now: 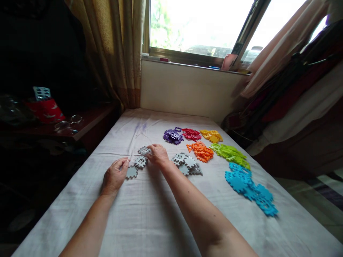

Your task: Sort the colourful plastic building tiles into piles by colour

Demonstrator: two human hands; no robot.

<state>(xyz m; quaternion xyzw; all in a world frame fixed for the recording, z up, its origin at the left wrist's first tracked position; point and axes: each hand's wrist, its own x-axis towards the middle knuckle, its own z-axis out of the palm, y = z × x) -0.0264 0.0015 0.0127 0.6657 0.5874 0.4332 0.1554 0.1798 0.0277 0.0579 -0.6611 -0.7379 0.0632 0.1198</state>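
Observation:
Three grey interlocking plastic tiles with notched edges lie in a slanting row on the sheet-covered surface. My left hand (pixel 114 175) is closed at the left edge of the nearest, a solid grey tile (pixel 132 172), thumb and fingers together on it. A windowed grey tile (pixel 140 162) sits in the middle of the row, touching its neighbours. My right hand (pixel 158 155) pinches the right side of the farthest grey tile (pixel 144 150); its fingertips are partly hidden. Right of that hand is a heap of loose grey tiles (pixel 187 163), partly behind my right forearm.
Sorted heaps of purple (pixel 173 136), red (pixel 191 134), yellow (pixel 211 136), orange (pixel 201 152), green (pixel 230 154) and blue tiles (pixel 249 185) lie to the right. A side table with eyeglasses (pixel 68 123) and a red container (pixel 45 110) stands left. Clothes hang at right.

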